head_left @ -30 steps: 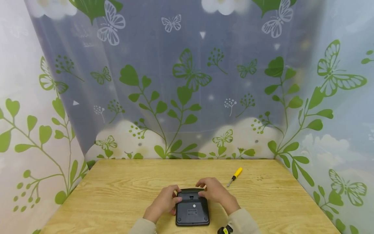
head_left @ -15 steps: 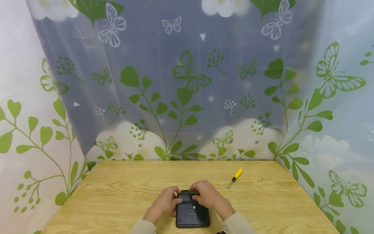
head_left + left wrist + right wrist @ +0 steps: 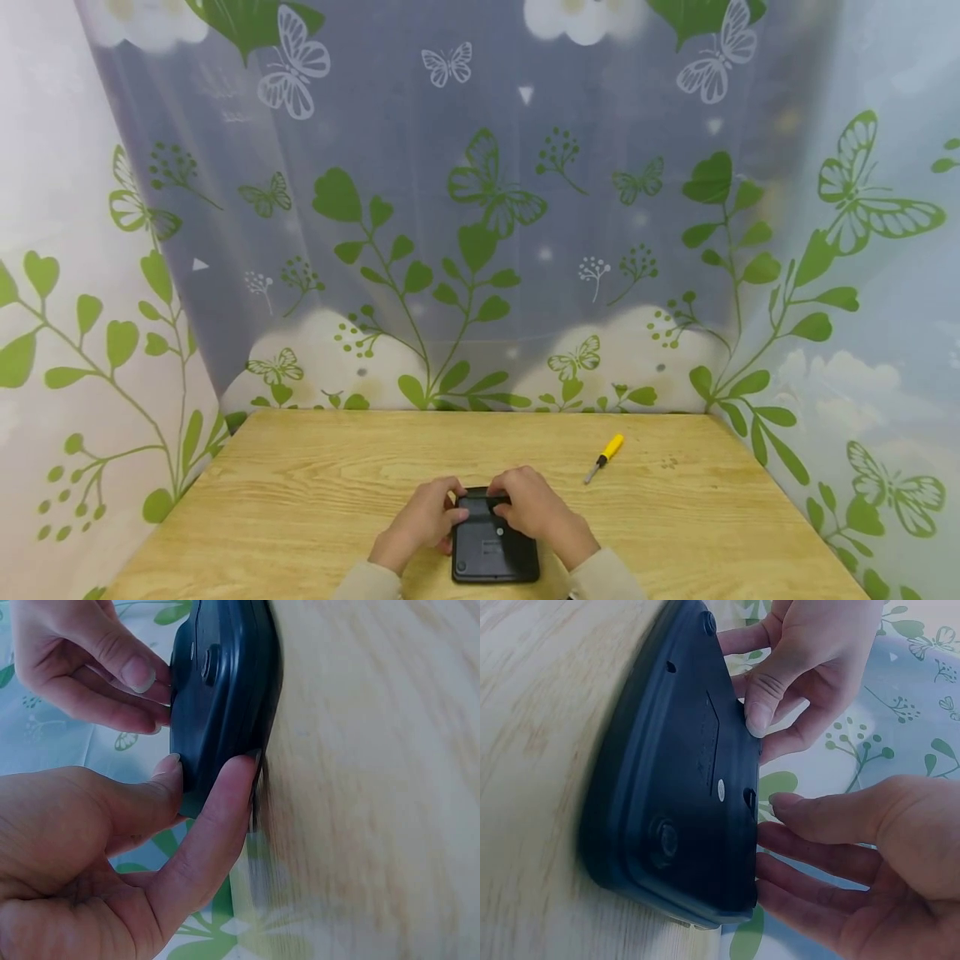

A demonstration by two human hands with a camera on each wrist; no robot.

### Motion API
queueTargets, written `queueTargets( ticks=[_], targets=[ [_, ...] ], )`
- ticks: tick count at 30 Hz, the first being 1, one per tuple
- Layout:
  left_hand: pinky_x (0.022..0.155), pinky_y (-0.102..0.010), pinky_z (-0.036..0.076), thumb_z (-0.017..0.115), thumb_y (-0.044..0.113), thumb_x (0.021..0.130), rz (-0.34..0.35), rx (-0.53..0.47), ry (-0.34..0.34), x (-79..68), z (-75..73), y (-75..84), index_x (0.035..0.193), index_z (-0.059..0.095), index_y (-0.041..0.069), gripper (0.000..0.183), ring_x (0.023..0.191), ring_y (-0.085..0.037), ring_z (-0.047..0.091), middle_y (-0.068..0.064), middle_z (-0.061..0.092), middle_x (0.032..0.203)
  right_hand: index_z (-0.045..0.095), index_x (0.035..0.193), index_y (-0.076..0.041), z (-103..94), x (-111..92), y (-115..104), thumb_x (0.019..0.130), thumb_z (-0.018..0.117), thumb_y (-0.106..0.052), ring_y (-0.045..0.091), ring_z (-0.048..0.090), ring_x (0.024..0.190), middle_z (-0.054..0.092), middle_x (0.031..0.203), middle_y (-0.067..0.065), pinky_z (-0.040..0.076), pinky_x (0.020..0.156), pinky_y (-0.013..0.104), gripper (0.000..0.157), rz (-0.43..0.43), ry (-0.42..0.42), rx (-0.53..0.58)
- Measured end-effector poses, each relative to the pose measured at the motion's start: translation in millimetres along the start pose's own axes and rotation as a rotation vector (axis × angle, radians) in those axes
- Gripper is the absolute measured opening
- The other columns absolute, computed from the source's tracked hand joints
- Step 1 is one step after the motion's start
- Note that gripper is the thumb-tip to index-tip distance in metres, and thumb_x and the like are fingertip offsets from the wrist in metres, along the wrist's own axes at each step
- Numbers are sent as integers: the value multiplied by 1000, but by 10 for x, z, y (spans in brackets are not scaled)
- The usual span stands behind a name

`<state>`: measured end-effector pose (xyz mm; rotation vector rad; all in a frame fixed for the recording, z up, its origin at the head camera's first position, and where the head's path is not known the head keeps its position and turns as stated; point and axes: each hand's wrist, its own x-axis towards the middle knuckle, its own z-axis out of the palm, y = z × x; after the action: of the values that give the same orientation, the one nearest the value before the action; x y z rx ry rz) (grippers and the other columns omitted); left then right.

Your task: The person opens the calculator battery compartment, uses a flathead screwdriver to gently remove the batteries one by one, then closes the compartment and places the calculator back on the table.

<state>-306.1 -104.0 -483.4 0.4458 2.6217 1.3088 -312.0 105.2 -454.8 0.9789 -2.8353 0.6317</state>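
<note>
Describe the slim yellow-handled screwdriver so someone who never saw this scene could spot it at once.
Below the blue patterned fabric backdrop is a pale wooden table. On it, beyond and right of the flat black plastic device, lies the screwdriver, set apart by its yellow handle.

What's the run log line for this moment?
left hand: gripping black device | right hand: at device's far edge | yellow screwdriver: on table

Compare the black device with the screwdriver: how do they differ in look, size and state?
The black device is broad and boxy; the screwdriver is slim and visibly smaller.
The device is almost entirely dark; the screwdriver mixes yellow, black and grey.
The left hand grips the device; the screwdriver lies untouched.
Both include black parts.
</note>
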Motion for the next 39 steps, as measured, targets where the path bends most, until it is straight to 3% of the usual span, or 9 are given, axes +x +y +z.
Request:
queueTargets(
  ticks=[16, 21, 39],
  targets=[
    [43, -30, 58, 69, 2, 97, 42, 29, 19, -3, -22, 35, 116, 62, -2, 21, 50, -17, 64, -12, 61, 83, 78, 102, -3, -28, 22, 0, 87, 80, -3, 26, 74, 95, 79, 100, 9, 64, 82, 38, 15, 4, 6, -5],
    [45, -33, 60, 68, 1, 97, 37, 8, 8, -29, 3, 36, 116, 61, -2, 20, 50, -18, 64, -12, 60, 84, 79, 101, -4, -12, -10, 1, 87, 80, -3, 26, 74, 95, 79, 100, 8, 64, 82, 38, 14, 9, 2, -3],
    [41, -25, 54, 69, 4, 98, 17, 23, 3, -11, 3, 10, 116, 63, 0, 20, 48, -15, 62, -9, 61, 83, 79, 102, -5, -5, 8, -75, 87, 80, -2, 26, 73, 95, 79, 100, 7, 64, 81, 38, 16, 26, 0, -31]
  ],
)
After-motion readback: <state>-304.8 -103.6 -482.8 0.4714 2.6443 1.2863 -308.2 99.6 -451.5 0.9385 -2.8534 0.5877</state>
